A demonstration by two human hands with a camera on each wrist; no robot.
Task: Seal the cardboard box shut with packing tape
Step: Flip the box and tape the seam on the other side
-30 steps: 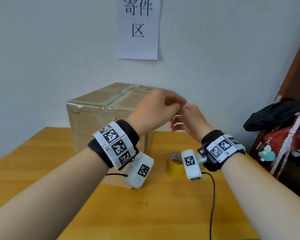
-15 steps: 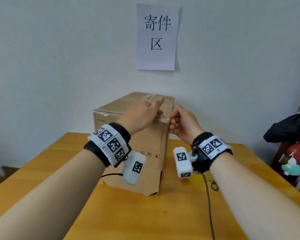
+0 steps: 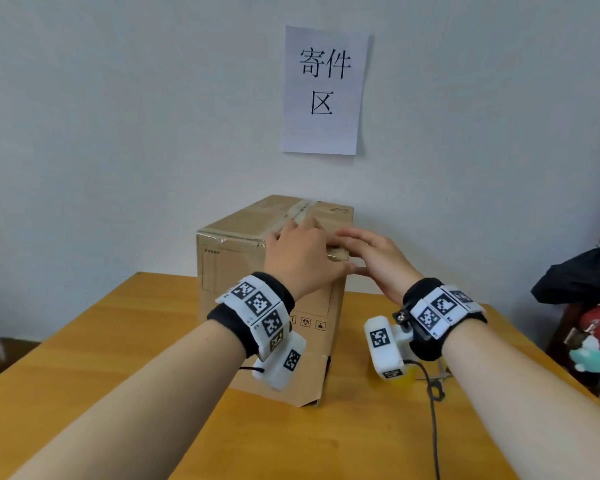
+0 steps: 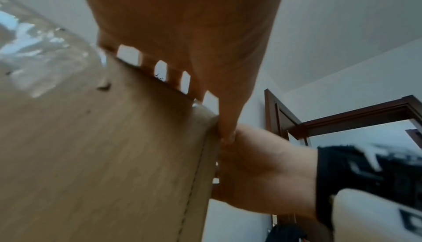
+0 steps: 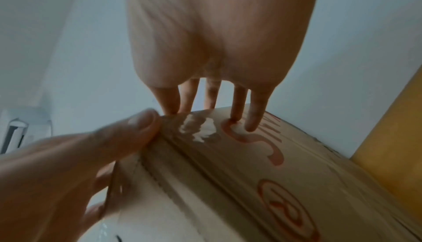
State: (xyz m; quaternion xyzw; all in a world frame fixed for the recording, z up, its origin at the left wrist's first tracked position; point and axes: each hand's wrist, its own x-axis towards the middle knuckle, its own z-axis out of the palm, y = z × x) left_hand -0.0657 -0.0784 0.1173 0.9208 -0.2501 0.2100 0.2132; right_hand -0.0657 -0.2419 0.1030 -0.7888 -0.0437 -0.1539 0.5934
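Pressing tape down at the near top corner of the cardboard box (image 3: pixel 243 271) looks to be the step in hand. The box stands on the table (image 3: pixel 101 341) close to the wall, at about 12 o'clock from the person, turned so that one vertical corner edge faces them. Its top seam, with clear tape (image 3: pixel 300 207) already on it, runs from the near corner away toward 1 o'clock, and that seems to be the long axis of the lid.

The left hand (image 3: pixel 300 258) lies over the near top edge with fingers straight and spread flat on the lid, thumb down the right-hand side of the corner; it is released, pressing rather than grasping. The right hand (image 3: pixel 374 254), just at 3 o'clock of the left and touching it at the thumb, also has its fingers extended, tips resting on the top by the seam. In the right wrist view a shiny patch of tape sits under those fingertips (image 5: pixel 237 108), and the left thumb (image 5: pixel 141 125) bears on the folded edge.

A yellow tape roll (image 3: pixel 404 377) rests on the table at 3 o'clock of the box, partly hidden behind the right wrist camera.

My judgement: the next move calls for smoothing along the seam toward 1 o'clock, then checking whether the strip's ends hold down the sides.
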